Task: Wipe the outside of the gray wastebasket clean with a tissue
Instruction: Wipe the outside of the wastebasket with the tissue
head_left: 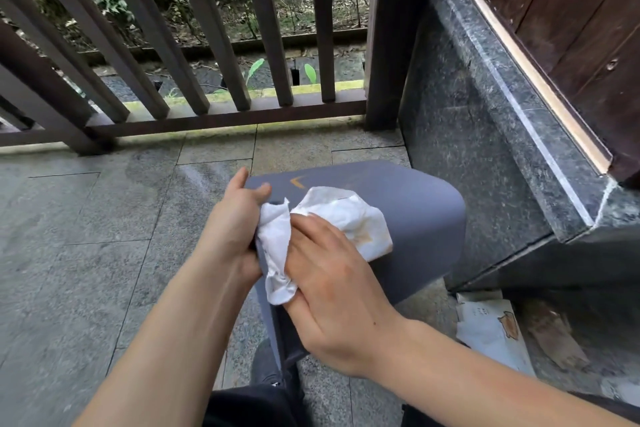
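One tissue [349, 215] under right fingers [311, 236]

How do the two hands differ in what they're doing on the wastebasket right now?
The left hand grips the gray wastebasket at its edge, thumb on top, steadying it. The right hand lies on the basket's side and presses the crumpled white tissue against it. The left hand's fingers wrap round the edge; the right hand's fingers lie mostly straight, with tissue bunched beside them. Both are bare and touch the basket.
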`<state>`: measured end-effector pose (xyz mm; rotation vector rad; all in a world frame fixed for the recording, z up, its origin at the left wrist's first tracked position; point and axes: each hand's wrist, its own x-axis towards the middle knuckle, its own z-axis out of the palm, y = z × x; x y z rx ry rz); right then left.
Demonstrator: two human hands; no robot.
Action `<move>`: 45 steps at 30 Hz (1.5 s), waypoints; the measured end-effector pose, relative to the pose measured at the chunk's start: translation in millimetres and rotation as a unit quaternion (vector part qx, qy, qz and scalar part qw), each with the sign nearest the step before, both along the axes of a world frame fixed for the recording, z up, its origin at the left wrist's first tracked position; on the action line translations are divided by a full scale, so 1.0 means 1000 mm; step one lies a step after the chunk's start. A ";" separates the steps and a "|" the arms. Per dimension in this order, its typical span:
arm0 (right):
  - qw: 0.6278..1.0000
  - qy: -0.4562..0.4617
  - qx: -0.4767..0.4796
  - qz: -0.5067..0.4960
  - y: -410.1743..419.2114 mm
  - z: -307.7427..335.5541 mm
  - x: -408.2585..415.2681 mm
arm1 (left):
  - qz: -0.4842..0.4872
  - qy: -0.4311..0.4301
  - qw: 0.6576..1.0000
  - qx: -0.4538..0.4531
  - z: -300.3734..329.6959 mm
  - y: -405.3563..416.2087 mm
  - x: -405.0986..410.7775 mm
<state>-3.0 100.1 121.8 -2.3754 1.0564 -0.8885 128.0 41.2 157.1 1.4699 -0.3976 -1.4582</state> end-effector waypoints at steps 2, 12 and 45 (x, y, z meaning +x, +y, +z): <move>1.000 0.004 0.008 0.007 0.002 0.000 -0.001 | -0.011 -0.053 0.999 -0.004 -0.001 0.001 0.001; 0.999 0.004 0.038 -0.016 0.005 -0.019 0.002 | -0.016 -0.151 0.984 -0.092 0.007 0.004 0.006; 0.983 -0.079 0.110 -0.126 -0.019 -0.016 -0.012 | -0.129 -0.196 0.935 -0.268 0.006 0.022 0.012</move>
